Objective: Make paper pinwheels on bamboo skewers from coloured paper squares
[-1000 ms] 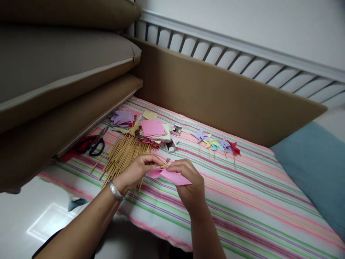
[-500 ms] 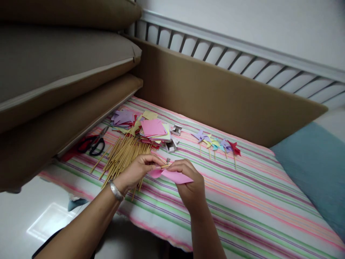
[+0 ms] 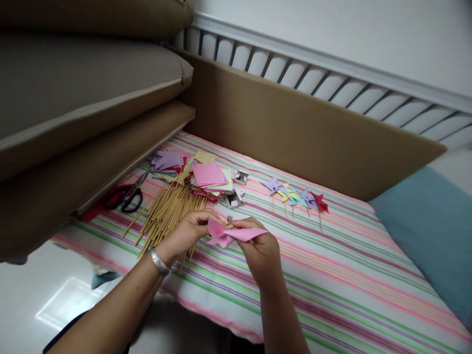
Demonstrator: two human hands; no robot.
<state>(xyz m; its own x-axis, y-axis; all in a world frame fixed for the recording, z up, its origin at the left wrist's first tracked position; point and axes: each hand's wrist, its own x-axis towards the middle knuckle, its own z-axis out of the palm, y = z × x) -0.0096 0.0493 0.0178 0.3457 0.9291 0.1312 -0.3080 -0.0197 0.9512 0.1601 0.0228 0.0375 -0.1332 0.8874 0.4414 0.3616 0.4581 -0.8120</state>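
Both hands, left hand (image 3: 186, 234) and right hand (image 3: 260, 250), pinch folded pink paper (image 3: 230, 233) above the striped bed's (image 3: 332, 275) near edge, just beside thin wooden sticks (image 3: 165, 211).

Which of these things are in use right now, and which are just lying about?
In use: pink paper, held by left hand and right hand.

Lying about: sticks, paper pile, scissors, finished pinwheels, small boxes, striped cloth.

To our right the striped sheet (image 3: 332, 275) lies open; ahead, bamboo sticks (image 3: 165, 214), stacked paper squares (image 3: 208, 176) and finished pinwheels (image 3: 295, 195) crowd it.
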